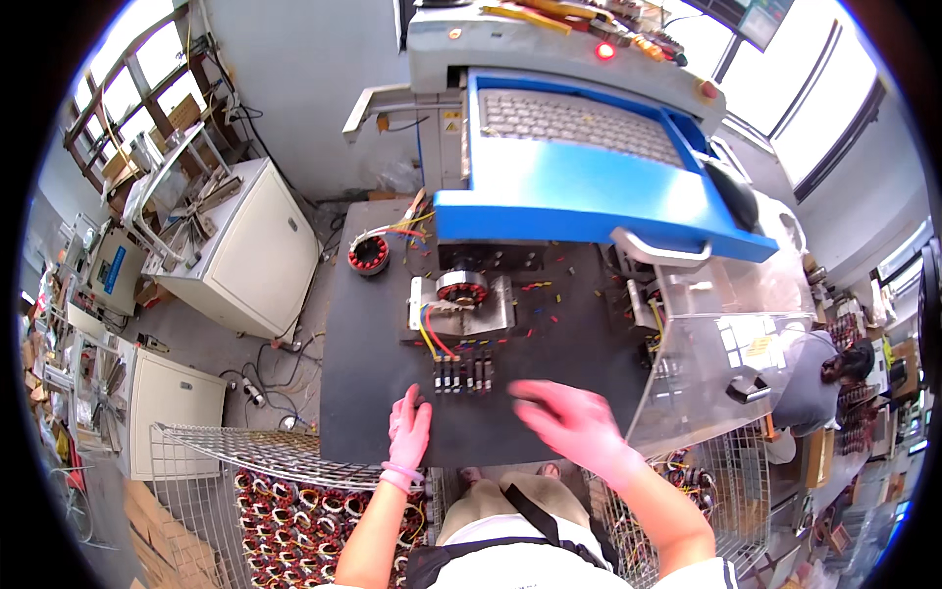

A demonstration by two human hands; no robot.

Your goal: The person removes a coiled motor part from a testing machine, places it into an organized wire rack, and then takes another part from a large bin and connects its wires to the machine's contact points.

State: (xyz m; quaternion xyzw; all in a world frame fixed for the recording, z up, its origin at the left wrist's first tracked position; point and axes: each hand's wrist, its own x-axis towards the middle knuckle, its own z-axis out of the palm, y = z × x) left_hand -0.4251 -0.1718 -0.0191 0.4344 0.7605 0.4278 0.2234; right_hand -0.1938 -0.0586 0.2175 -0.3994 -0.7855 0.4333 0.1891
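Observation:
Both my hands wear pink gloves. My left hand (409, 430) rests flat on the near edge of the dark worktable (373, 353), fingers apart, holding nothing. My right hand (569, 420) hovers blurred over the table's front, fingers spread and empty, just right of a row of small clips (463, 374). Coloured wires run from the clips up to a wound stator (461, 288) seated in a metal fixture (491, 314). A second stator (369, 255) with loose wires lies at the far left of the table.
A blue machine shelf with a keyboard (579, 123) overhangs the back of the table. A clear curved guard (726, 363) stands at the right. Wire baskets of stators (285, 510) sit low on the left and right. Another person (824, 378) works at the right.

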